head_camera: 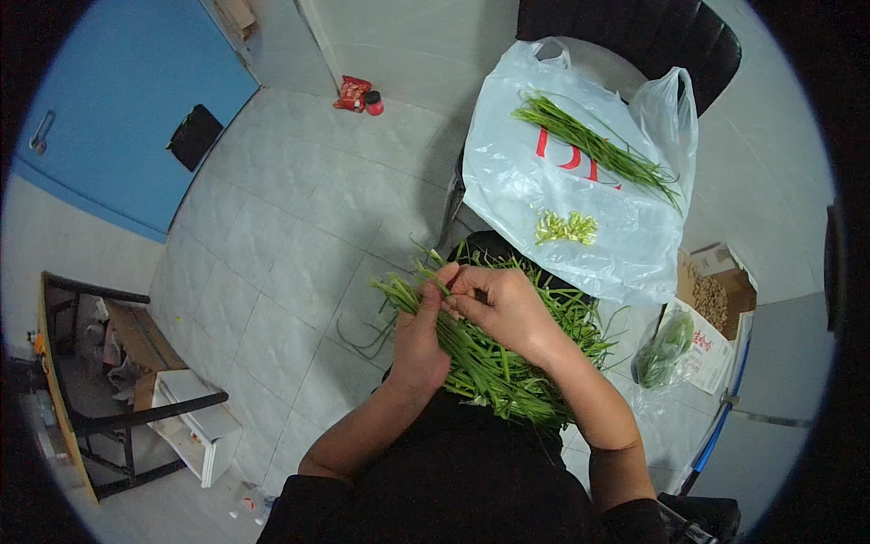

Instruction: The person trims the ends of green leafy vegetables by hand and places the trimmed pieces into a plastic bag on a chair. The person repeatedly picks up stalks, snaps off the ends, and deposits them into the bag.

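My left hand (423,340) is wrapped around a bunch of garlic chives (401,291), pale cut ends pointing up and left. Against its thumb, my right hand (503,309) pinches a thin green stem with thumb and forefinger. Below both hands, a thick heap of loose chives (523,391) covers my lap. Ahead, a white plastic bag (506,177) with red print lies spread over a seat. On it rest a neat bundle of chives (598,144) and, nearer me, a small pile of short pale stem pieces (566,228). My fingers partly hide the pinched stem.
A black chair back (625,27) rises behind the bag. At right are an open cardboard box (744,299) holding what look like peanuts (708,299) and a bagged green vegetable (666,350). A red packet (352,94) and jar (374,103) stand by the wall; a black-framed rack (149,415) is left.
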`<state>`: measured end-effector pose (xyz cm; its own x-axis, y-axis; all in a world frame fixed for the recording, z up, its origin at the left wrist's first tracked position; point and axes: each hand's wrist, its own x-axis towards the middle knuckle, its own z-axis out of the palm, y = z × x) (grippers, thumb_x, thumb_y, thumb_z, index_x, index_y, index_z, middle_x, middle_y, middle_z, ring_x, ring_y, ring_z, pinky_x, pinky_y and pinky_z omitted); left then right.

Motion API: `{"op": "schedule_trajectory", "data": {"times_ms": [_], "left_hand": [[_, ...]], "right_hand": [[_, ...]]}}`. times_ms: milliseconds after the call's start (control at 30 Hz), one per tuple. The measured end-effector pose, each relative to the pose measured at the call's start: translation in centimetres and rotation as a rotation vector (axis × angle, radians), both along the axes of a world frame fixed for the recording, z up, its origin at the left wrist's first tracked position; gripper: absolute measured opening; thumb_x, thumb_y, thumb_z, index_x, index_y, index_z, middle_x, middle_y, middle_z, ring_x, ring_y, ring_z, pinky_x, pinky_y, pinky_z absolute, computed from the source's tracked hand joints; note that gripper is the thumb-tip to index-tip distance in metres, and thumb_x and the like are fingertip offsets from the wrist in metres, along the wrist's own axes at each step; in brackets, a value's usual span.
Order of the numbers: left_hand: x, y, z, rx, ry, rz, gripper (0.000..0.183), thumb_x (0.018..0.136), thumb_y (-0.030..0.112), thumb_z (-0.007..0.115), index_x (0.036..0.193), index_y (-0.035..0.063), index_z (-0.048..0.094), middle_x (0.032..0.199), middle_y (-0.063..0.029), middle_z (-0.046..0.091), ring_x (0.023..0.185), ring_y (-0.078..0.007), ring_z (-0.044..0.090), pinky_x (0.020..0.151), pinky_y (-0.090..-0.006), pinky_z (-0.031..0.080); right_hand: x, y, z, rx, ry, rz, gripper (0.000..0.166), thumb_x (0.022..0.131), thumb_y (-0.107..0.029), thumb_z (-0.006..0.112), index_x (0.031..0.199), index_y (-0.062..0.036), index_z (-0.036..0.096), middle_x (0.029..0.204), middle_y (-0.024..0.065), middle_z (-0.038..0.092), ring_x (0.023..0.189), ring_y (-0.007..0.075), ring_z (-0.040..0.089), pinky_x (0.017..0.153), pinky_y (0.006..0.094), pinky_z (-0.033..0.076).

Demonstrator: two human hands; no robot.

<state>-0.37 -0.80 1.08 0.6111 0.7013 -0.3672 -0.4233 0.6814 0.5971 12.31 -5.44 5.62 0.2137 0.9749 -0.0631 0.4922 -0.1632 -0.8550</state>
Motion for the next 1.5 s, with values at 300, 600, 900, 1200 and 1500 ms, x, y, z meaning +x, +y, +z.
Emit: {"op": "schedule_trajectory", "data": {"times_ms": [300, 600, 900, 1200, 1500], "left_hand": [[-0.8, 0.3, -1.0, -0.053, -0.159, 0.038, 0.033, 0.098, 0.036, 0.038, 0.088, 0.0074, 0.049, 0.072, -0.0003, 0.046, 0.071, -0.014, 0.048, 0.067, -0.0298, 0.043], [-1.3, 0.8, -0.9, -0.026, -0.141, 0.019, 0.028, 0.096, 0.037, 0.044, 0.086, 0.0109, 0.049, 0.059, 0.0051, 0.027, 0.048, -0.0067, 0.023, 0.043, -0.0225, 0.02], [-1.5, 0.6, -0.5, -0.052, -0.032, -0.016, 0.023, 0.096, 0.032, 0.047, 0.093, 0.0099, 0.054, 0.053, 0.0065, 0.024, 0.044, -0.0058, 0.02, 0.041, -0.023, 0.018], [-1.5, 0.6, -0.3, -0.055, -0.009, 0.001, 0.029, 0.097, 0.033, 0.045, 0.098, 0.0052, 0.055, 0.056, 0.0042, 0.029, 0.048, -0.0072, 0.026, 0.044, -0.023, 0.023], [-1.5, 0.7, -0.9, -0.006, -0.065, -0.038, 0.033, 0.096, 0.035, 0.046, 0.1, 0.0032, 0.056, 0.061, 0.0027, 0.037, 0.053, -0.0085, 0.034, 0.047, -0.023, 0.028]], "right_hand": [[-0.9, -3.9, -0.4, 0.0, -0.027, 0.096, 0.015, 0.081, -0.017, 0.062, 0.084, -0.0031, 0.063, 0.078, 0.0167, 0.062, 0.072, 0.0359, 0.06, 0.064, 0.0416, 0.048], [3.9, -5.9, -1.2, -0.115, -0.041, -0.069, 0.014, 0.079, -0.014, 0.063, 0.083, -0.0008, 0.064, 0.08, 0.0138, 0.064, 0.072, 0.0301, 0.062, 0.067, 0.0365, 0.048], [2.8, -3.6, -2.9, -0.005, -0.18, -0.096, 0.014, 0.076, -0.014, 0.068, 0.082, -0.002, 0.063, 0.078, 0.0128, 0.058, 0.071, 0.0301, 0.059, 0.063, 0.0381, 0.047], [1.9, -2.3, -3.1, 0.008, -0.137, -0.133, 0.011, 0.073, -0.013, 0.065, 0.075, -0.0041, 0.06, 0.078, 0.012, 0.056, 0.074, 0.0317, 0.06, 0.065, 0.0411, 0.047], [1.5, -2.0, -4.2, -0.007, -0.242, -0.098, 0.006, 0.074, -0.011, 0.064, 0.075, -0.0055, 0.063, 0.081, 0.0126, 0.056, 0.074, 0.0317, 0.059, 0.066, 0.0402, 0.047]]}}
